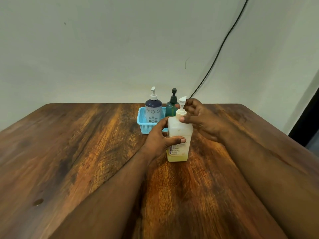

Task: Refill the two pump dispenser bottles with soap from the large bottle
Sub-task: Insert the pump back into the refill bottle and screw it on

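Observation:
The large translucent bottle [180,133] stands upright on the wooden table [86,144], with a little yellow soap at its bottom and a white pump on top. My left hand [159,137] grips its body from the left. My right hand [198,118] curls round the white pump collar [181,112] at the neck. Behind it, a blue-and-white flowered pump dispenser [153,109] and a dark green pump dispenser [172,105] stand in a light blue basket [142,121].
A pale wall rises just behind the table's far edge. A black cable [222,44] runs down the wall toward the back of the table. A small wet spot [38,202] lies on the wood at front left.

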`<action>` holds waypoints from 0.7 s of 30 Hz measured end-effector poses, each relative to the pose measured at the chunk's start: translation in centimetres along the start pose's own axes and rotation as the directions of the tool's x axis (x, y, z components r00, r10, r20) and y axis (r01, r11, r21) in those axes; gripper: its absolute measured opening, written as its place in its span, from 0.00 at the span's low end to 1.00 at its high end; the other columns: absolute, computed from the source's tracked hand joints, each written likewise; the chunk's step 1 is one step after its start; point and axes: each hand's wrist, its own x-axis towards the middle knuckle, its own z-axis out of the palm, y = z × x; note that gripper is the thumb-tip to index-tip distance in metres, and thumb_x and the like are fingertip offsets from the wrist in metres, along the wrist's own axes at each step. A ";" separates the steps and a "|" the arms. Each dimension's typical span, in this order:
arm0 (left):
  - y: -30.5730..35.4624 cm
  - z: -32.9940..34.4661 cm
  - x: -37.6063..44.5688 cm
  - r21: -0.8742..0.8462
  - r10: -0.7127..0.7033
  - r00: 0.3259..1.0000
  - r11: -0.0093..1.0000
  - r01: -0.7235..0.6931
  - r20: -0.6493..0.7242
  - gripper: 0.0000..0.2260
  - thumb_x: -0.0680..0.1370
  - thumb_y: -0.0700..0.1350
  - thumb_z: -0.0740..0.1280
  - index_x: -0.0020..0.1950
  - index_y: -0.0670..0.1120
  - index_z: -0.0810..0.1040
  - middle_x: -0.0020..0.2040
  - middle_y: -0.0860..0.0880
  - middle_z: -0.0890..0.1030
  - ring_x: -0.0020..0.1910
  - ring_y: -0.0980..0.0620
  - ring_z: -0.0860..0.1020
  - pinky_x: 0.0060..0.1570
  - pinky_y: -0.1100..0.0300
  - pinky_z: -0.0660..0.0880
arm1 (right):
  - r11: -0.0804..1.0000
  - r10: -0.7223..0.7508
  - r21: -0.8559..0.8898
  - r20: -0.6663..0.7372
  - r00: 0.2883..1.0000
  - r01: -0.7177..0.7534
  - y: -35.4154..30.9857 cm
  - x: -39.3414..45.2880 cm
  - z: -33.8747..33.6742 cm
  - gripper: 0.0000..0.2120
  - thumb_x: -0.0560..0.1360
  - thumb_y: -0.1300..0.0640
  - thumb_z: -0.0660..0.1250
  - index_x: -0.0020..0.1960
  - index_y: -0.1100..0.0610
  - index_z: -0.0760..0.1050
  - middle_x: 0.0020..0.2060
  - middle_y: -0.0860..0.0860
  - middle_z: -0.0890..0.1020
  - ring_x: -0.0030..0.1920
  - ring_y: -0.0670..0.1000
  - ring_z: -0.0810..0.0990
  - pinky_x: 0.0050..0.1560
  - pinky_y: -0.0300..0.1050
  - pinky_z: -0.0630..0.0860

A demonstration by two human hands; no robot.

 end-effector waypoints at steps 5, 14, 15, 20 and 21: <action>0.1 0.2 -0.2 0.027 -0.001 1.000 1.000 0.001 -0.006 0.33 0.68 0.40 0.78 0.69 0.52 0.69 0.59 0.54 0.77 0.51 0.54 0.79 0.35 0.66 0.79 | 0.991 -0.088 -0.114 -0.136 0.987 0.073 0.1 -0.4 0.7 0.16 0.69 0.63 0.74 0.54 0.52 0.76 0.47 0.45 0.83 0.50 0.46 0.83 0.44 0.36 0.80; 0.2 0.0 0.0 0.003 -0.053 0.998 0.999 0.053 0.018 0.33 0.68 0.39 0.77 0.69 0.52 0.69 0.60 0.53 0.78 0.51 0.56 0.79 0.33 0.65 0.78 | 0.982 0.008 -0.187 -0.042 0.999 -0.015 -0.5 -0.4 -0.3 0.24 0.69 0.57 0.75 0.63 0.54 0.76 0.58 0.49 0.81 0.60 0.48 0.79 0.64 0.53 0.74; 0.2 0.0 0.1 0.001 -0.059 0.998 0.998 0.059 0.023 0.33 0.69 0.39 0.77 0.69 0.52 0.69 0.60 0.53 0.78 0.50 0.56 0.79 0.33 0.65 0.78 | 0.984 0.003 -0.176 -0.018 1.000 -0.006 -0.5 -0.5 -0.4 0.20 0.70 0.60 0.73 0.62 0.56 0.77 0.56 0.49 0.83 0.58 0.48 0.80 0.64 0.51 0.75; -0.9 0.1 0.3 0.031 0.020 1.000 0.999 -0.020 -0.020 0.29 0.69 0.42 0.78 0.66 0.54 0.71 0.58 0.51 0.79 0.53 0.53 0.80 0.42 0.60 0.81 | 0.965 -0.189 -0.224 -0.231 0.954 0.137 0.0 -1.7 2.0 0.19 0.72 0.63 0.72 0.63 0.60 0.76 0.43 0.40 0.79 0.38 0.34 0.80 0.38 0.28 0.77; -1.2 0.3 0.3 0.037 0.045 0.998 0.998 -0.044 -0.045 0.29 0.68 0.43 0.78 0.66 0.52 0.71 0.58 0.51 0.80 0.54 0.51 0.81 0.46 0.57 0.82 | 0.948 -0.257 -0.266 -0.306 0.917 0.177 0.7 -1.7 2.8 0.19 0.72 0.62 0.72 0.63 0.59 0.76 0.44 0.41 0.80 0.38 0.34 0.80 0.39 0.30 0.79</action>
